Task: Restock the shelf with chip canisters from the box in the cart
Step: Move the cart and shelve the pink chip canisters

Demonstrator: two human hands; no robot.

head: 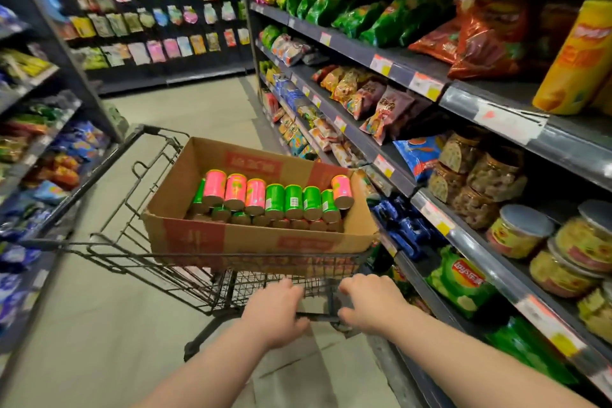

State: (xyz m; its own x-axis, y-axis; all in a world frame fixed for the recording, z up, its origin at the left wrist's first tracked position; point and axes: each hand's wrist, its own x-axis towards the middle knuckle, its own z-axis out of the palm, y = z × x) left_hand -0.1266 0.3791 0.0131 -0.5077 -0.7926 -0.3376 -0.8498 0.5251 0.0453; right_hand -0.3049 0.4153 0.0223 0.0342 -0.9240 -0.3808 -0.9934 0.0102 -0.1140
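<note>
L hand (275, 311) & R hand (371, 303) grip cart handle (319, 317); canisters (275, 197) in box (251, 238) ahead, untouched.

Matt cardboard box (231, 235); black wire-metal cart (139, 242); glossy canisters (275, 199).

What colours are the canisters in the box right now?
Pink and green canisters, lying on their sides in the box; the head view shows them.

Head camera, wide-angle, faces forward-down along aisle (205, 109); cart (251, 288) close below, shelf (569, 146) at right
</note>
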